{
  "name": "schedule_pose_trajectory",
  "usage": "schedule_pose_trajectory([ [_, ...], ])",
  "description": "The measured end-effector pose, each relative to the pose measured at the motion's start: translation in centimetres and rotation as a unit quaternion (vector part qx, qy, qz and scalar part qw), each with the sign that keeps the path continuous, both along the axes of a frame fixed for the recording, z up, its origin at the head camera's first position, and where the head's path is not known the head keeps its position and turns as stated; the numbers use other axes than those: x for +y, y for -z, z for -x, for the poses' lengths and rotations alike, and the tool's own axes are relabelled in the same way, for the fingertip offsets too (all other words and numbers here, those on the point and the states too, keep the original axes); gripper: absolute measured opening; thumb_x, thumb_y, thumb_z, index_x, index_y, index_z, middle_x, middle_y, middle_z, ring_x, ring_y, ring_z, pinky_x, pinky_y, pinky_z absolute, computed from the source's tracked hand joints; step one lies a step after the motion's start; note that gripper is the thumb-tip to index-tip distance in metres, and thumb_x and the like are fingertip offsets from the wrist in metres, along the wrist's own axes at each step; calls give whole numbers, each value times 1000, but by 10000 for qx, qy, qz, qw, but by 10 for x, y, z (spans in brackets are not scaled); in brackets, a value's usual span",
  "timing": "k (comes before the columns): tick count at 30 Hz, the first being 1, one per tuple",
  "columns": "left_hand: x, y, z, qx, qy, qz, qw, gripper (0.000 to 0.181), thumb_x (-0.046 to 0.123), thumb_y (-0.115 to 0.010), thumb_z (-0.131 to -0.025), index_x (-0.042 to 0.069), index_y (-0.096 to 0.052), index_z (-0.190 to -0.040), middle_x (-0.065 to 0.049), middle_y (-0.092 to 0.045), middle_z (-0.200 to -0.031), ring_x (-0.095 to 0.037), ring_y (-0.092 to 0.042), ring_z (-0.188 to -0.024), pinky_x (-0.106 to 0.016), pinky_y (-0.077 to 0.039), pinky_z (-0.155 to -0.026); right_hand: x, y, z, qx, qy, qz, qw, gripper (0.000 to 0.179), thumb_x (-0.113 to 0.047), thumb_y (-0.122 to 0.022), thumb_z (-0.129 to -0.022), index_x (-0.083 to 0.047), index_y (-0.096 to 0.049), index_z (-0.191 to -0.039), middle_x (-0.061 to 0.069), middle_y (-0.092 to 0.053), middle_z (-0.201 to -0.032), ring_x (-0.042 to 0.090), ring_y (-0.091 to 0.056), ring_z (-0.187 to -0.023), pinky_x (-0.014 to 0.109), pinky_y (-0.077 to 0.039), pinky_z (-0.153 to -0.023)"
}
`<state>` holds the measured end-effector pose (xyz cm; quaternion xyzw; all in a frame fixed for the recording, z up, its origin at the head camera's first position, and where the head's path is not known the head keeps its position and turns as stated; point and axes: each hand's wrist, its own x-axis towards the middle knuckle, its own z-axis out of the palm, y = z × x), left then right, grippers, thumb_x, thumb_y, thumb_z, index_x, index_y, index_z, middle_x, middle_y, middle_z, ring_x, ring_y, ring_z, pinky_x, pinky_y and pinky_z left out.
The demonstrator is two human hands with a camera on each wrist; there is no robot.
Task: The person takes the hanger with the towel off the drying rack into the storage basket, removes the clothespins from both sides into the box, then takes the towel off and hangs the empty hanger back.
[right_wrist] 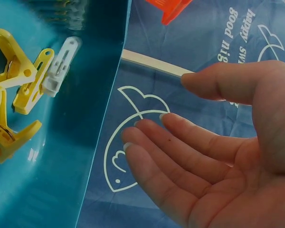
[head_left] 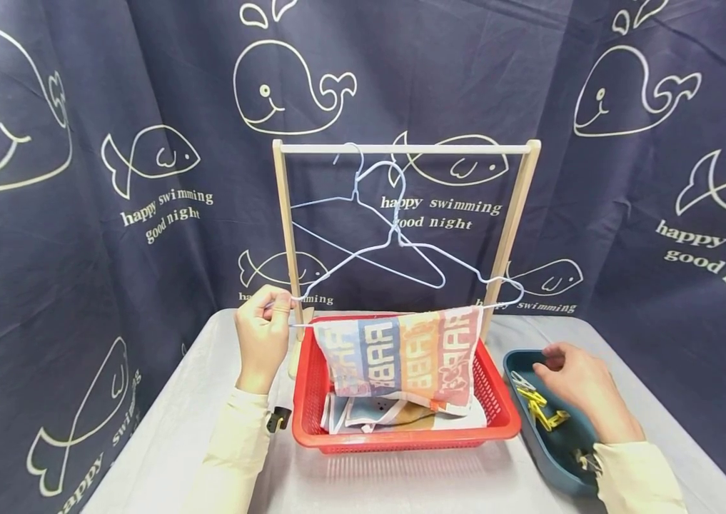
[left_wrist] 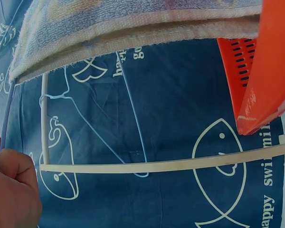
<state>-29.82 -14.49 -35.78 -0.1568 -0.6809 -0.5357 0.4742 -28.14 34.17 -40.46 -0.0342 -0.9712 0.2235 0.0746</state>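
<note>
My left hand (head_left: 263, 330) grips the left end of a pale blue wire hanger (head_left: 372, 248). Over the hanger's lower bar drapes a striped, lettered towel (head_left: 401, 360), hanging above the red basket. In the left wrist view the towel's folded edge (left_wrist: 133, 35) shows at the top, beside the curled fingers of that hand. My right hand (head_left: 584, 389) is over the teal tray (head_left: 568, 471), its fingers relaxed and holding nothing. Several yellow clothespins (head_left: 539, 410) and a white clothespin (right_wrist: 61, 66) lie in the tray.
A red basket (head_left: 404, 439) with folded cloths (head_left: 417, 417) inside stands on the light-covered table (head_left: 163, 457). Behind it rises a wooden rack (head_left: 517, 214), whose top bar carries another blue hanger (head_left: 401, 265). A dark curtain with fish drawings (head_left: 465, 64) surrounds the table.
</note>
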Motion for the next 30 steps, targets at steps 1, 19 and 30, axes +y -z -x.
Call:
schedule_pose_trajectory([
  [1, 0, 0, 0, 1, -8, -1, 10000, 23, 4, -63, -98, -1, -70, -76, -6, -64, -62, -3, -35, -45, -21, -26, -45, 0, 0, 0, 12, 0, -8, 10000, 50, -28, -71, -91, 7, -61, -126, 28, -70, -109, 44, -63, -99, 63, -50, -86],
  [19, 0, 0, -2, -31, -32, -45, 10000, 23, 3, -64, -97, 3, -70, -75, -6, -66, -63, -2, -36, -46, -21, -27, -45, -20, -26, -11, 746, -201, 8, 9970, 43, -28, -70, -94, 2, -65, -124, 25, -73, -110, 42, -68, -100, 60, -52, -83],
  [30, 0, -1, -2, 37, -15, -45, 10000, 22, 2, -64, -97, 4, -70, -76, -6, -66, -64, -3, -36, -46, -21, -26, -44, -41, -56, -17, 1082, -676, 604, 9900, 38, -35, -70, -97, -6, -70, -123, 17, -76, -111, 35, -73, -101, 43, -59, -81],
])
